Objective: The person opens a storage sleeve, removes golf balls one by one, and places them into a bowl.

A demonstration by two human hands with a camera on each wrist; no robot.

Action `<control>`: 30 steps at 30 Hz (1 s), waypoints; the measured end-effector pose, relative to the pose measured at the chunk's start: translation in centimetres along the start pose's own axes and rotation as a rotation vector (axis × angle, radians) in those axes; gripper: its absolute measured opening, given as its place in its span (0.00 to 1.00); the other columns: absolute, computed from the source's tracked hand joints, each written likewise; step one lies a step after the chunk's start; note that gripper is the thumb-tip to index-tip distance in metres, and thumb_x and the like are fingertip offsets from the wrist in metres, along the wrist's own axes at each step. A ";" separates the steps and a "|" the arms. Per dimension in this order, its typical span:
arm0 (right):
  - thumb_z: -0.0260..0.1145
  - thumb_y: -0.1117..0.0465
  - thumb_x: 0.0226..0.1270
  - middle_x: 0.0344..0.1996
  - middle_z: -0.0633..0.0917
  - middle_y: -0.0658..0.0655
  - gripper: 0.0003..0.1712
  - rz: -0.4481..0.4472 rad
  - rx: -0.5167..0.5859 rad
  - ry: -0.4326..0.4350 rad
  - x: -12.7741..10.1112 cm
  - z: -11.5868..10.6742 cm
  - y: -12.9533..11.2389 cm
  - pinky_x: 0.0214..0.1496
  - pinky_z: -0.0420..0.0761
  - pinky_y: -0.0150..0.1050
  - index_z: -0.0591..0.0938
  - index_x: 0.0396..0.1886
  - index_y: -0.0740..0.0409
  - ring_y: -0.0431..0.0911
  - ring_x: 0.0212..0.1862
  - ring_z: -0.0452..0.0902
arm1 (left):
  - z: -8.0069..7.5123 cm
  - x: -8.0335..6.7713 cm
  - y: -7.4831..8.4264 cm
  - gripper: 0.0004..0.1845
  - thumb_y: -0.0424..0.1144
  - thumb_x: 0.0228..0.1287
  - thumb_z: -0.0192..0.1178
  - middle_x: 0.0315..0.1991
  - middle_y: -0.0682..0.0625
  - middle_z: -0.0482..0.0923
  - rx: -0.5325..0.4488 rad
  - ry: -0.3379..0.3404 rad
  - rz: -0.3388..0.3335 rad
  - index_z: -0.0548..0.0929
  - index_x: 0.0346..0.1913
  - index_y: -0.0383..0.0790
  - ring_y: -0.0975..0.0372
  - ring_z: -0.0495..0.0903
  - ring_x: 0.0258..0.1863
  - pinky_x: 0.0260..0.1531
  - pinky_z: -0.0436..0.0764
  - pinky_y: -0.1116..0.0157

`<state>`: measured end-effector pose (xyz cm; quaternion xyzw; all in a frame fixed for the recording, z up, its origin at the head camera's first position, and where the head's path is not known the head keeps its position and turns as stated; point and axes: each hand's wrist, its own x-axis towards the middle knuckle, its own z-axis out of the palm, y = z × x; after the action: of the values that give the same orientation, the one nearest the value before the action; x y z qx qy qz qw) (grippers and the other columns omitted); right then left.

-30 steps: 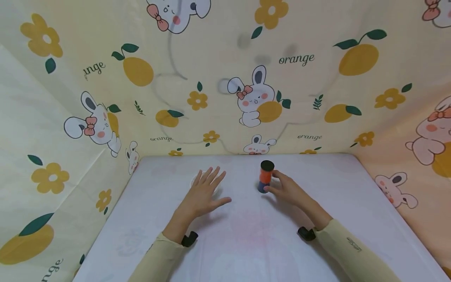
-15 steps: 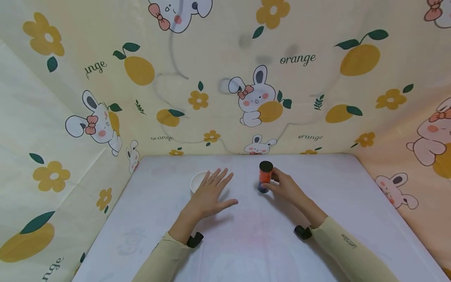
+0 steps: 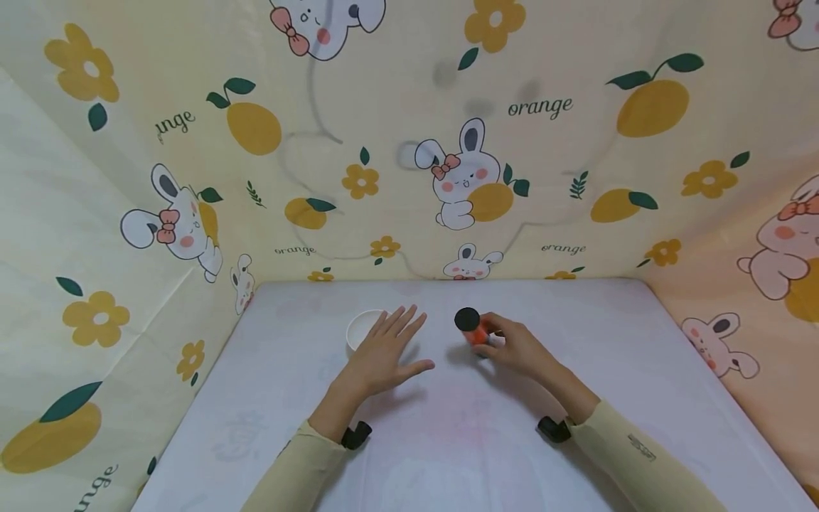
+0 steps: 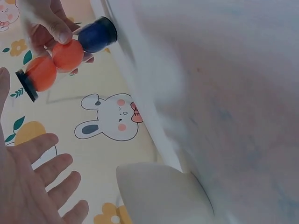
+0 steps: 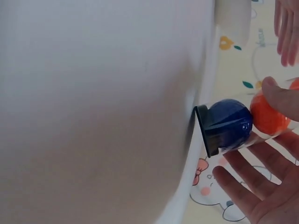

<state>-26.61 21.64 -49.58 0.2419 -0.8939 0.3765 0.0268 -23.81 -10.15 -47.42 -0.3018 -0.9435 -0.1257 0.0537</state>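
Observation:
My right hand (image 3: 521, 348) holds a clear tube (image 3: 472, 333) with black end caps. Tilted, its top cap leans left in the head view. Inside are two orange balls (image 4: 68, 55) and a blue ball (image 5: 231, 123), the blue one at the lower end. In the right wrist view the thumb lies on one side of the tube and the fingers spread along the other. My left hand (image 3: 384, 359) is spread with straight fingers and holds nothing. It partly covers a white bowl (image 3: 360, 329) in the head view; the left wrist view shows the bowl's outer wall (image 4: 159, 193) beside it.
A pale cloth covers the table (image 3: 448, 448). Behind it and at both sides hang cloth walls (image 3: 397, 85) printed with rabbits, oranges and flowers. Each wrist wears a small black camera (image 3: 553, 429).
The tube, upright before, has been tipped leftward and toward me in my right hand. My left hand has moved a little to the right, uncovering more of the white bowl.

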 end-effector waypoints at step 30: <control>0.83 0.55 0.64 0.58 0.86 0.54 0.32 -0.010 -0.179 -0.058 -2.9 0.2 -1.8 0.58 0.86 0.56 0.83 0.67 0.50 0.52 0.55 0.81 | 0.6 1.7 2.3 0.33 0.57 0.69 0.73 0.66 0.54 0.78 -0.264 0.132 0.110 0.76 0.69 0.47 0.60 0.77 0.66 0.71 0.77 0.59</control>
<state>-23.24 21.61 -49.17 0.2539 -0.9231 0.2878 0.0246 -23.87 -7.22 -47.24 -0.3486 -0.8953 -0.2649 0.0822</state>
